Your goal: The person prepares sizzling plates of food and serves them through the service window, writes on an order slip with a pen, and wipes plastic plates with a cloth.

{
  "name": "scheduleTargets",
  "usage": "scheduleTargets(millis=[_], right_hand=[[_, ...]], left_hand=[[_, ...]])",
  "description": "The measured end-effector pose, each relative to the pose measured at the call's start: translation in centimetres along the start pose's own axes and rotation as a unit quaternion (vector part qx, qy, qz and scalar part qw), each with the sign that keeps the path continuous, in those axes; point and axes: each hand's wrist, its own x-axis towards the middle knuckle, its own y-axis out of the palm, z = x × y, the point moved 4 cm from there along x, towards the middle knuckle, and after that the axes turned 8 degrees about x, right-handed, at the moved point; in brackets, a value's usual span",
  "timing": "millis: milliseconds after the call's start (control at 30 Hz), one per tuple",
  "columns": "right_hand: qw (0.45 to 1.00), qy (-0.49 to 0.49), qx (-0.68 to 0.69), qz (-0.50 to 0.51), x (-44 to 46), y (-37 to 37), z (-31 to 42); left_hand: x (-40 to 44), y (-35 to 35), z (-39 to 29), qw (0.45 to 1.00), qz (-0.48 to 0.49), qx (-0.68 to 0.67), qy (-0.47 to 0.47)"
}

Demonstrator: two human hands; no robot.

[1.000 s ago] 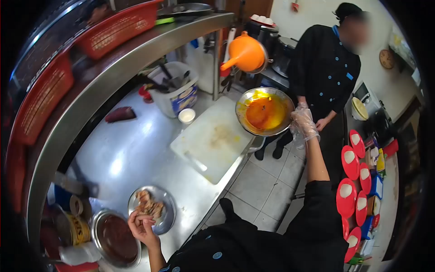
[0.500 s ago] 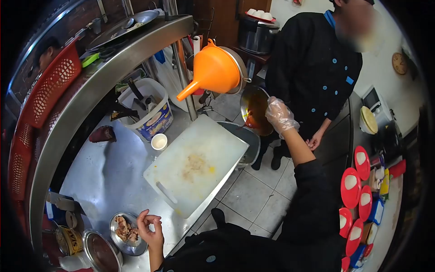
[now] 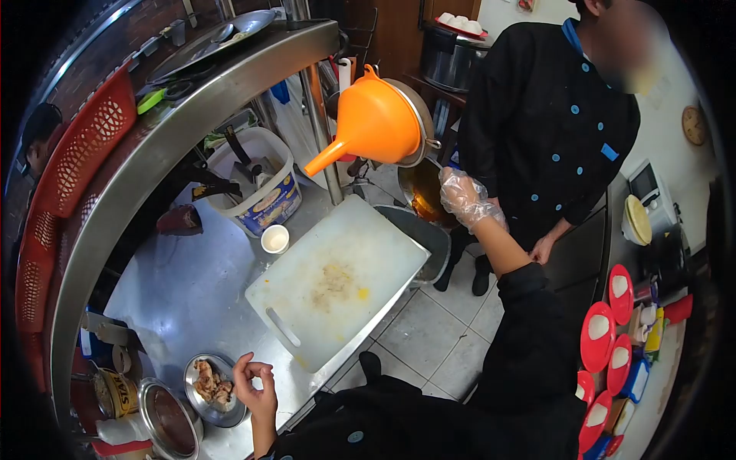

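Right hand [image 3: 460, 192] in clear plastic glove [image 3: 481, 211], closed on side of round silver metal bowl [image 3: 437, 201] | bowl tipped near dark grey bin [image 3: 438, 249], over it or beyond I can't tell | orange residue [image 3: 422, 206] left inside, seemingly unfinished | left hand [image 3: 257, 394] bare, half-curled, apparently empty, beside round steel plate [image 3: 228, 419] of browned meat [image 3: 212, 382]

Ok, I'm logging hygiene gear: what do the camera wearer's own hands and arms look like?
The right hand wears a loose, clear, crinkled plastic glove; the left hand is bare. The black right sleeve ends near the elbow.
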Motion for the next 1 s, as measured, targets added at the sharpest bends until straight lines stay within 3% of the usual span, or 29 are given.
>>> scheduleTargets(millis=[167, 1000], right_hand=[[1.000, 0.005, -0.001, 0.027, 0.0, 0.9, -0.4], [0.999, -0.019, 0.027, -0.040, 0.2, -2.0, -0.4]], left_hand=[[0.1, -0.1, -0.2, 1.000, -0.007, 0.012, 0.008], [-0.2, 0.6, -0.6, 1.000, -0.005, 0.010, 0.009]])
